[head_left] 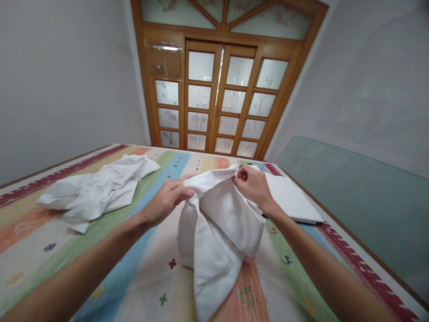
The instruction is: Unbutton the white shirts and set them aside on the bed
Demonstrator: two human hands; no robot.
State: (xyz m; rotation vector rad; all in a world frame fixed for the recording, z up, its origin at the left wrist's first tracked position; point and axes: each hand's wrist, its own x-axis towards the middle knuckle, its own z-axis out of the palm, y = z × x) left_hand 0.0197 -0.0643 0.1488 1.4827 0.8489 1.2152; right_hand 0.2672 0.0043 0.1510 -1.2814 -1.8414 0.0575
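Note:
A white cloth (223, 223) stands bunched in front of me, wrapped into a rounded bundle; whether something is inside it is hidden. One long pointed flap of it hangs down the front toward me. On the left side of its top fold, my left hand (169, 199) pinches the fabric between thumb and fingers. My right hand (253, 185) grips the upper right corner with curled fingers, so the fold between the hands is stretched. A second white cloth (100, 190) lies crumpled and knotted on the left of the bed, apart from both hands.
The striped, patterned bedspread (144, 277) lies under everything. A flat white folder-like object (291, 197) with a dark edge rests behind my right forearm. A pale green headboard-like panel (355, 192) borders the right side. Wooden doors with glass panes (217, 98) stand beyond the far edge.

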